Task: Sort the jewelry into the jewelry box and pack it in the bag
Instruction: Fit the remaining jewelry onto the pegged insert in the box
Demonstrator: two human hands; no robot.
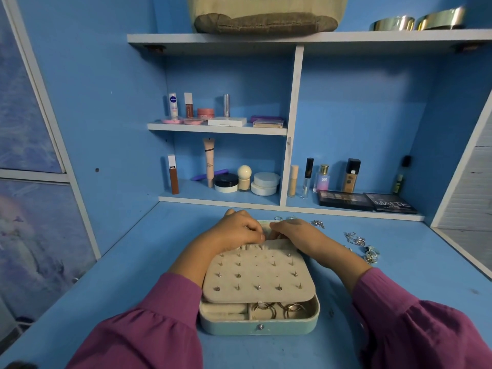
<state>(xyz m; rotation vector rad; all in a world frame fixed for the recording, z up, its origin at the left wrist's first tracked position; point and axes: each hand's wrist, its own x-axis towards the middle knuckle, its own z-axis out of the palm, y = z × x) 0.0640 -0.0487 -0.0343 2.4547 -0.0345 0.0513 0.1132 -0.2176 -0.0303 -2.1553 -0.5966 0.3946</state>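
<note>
With both hands' fingers (255,231) curled on the earring panel's (259,275) far edge, lower it flat, sparing the rings (277,310) beneath.

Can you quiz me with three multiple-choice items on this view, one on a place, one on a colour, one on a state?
1. Where does the loose jewelry still to be sorted lie?
A. on the desk right of the jewelry box
B. on the top shelf
C. on the desk left of the box

2. What colour is the outer shell of the jewelry box?
A. red
B. pale green
C. black

3. How does the earring panel stand?
A. taken out and set on the shelf
B. bare, with no studs
C. lying over the box with studs in it, both hands at its far edge

Answers:
1 A: chains and rings lie on the desk beside the right hand.
2 B: the front wall with the snap is pale green.
3 C: the left hand and right hand meet at the far edge.
</note>
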